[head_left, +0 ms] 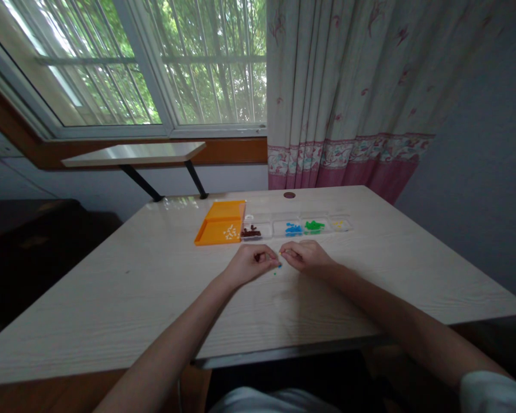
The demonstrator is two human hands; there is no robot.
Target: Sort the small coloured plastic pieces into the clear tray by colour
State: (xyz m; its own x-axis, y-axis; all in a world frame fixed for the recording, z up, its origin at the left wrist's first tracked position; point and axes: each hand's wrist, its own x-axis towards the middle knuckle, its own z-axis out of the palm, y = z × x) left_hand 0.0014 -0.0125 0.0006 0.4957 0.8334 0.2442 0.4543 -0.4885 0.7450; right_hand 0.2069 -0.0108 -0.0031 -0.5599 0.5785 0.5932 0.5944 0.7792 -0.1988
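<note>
My left hand (pixel 253 264) is closed in a pinch above the middle of the table, with a tiny blue piece (pixel 279 265) at its fingertips. Facing it, my right hand (pixel 307 256) pinches a tiny yellow piece (pixel 280 253). The fingertips of both hands nearly meet. On the tabletop just below them lies a tiny green piece (pixel 275 273). All three are too small for their exact kind to be made out.
Behind my hands, a clear compartment tray (pixel 267 230) holds brown, blue, green and yellow pieces. At its left an orange case (pixel 215 229) lies open with small white pieces. A raised shelf (pixel 141 151) stands at the back left of the table (pixel 155 304).
</note>
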